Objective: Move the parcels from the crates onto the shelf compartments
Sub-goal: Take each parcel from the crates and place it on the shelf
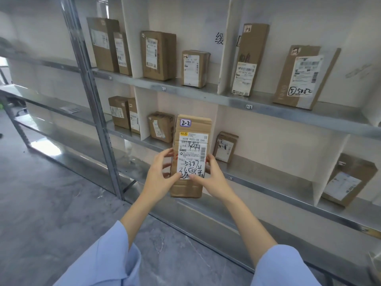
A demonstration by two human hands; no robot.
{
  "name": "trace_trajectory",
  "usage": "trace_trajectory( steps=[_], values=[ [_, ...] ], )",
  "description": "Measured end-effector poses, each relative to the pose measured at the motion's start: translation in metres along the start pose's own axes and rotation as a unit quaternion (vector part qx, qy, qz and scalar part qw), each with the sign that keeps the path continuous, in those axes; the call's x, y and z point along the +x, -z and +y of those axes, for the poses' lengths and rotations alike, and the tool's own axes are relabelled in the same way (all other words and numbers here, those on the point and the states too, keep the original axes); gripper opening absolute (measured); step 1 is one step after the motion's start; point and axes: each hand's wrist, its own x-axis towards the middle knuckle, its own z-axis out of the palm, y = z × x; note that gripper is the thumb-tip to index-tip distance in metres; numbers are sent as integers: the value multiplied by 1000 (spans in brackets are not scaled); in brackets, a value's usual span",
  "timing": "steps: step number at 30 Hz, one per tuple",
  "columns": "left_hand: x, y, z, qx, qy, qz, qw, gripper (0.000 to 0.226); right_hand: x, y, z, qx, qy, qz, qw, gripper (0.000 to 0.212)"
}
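I hold a tall brown cardboard parcel (190,129) upright in front of the second shelf level. It carries a white shipping label and a small sticker marked "2-2". My left hand (161,174) grips its lower left edge and my right hand (213,178) grips its lower right edge, thumbs on the label. Behind it lies the middle compartment of the metal shelf (268,186), where two small parcels stand: one (161,126) to the left and one (225,146) to the right. No crate is in view.
White dividers (327,168) split the shelf into compartments. The top level holds several boxes, such as one (158,55) and a leaning one (303,77). Another parcel (348,179) leans in the right compartment. A steel upright (97,104) stands left; grey floor below.
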Motion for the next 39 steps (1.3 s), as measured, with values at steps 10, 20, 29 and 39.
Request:
trace_trajectory(
  steps=[10,20,29,39],
  values=[
    [112,17,-77,2,45,27,999,56,141,-31,50,51,-30,-28,998,79],
    [228,25,-132,146,22,-74,986,61,249,-35,95,32,-21,51,998,77],
    [321,53,-211,275,-18,-147,950,60,317,-50,146,9,-77,150,986,79],
    [389,54,-294,364,-63,-159,916,71,388,-73,208,-10,-129,246,961,78]
  ],
)
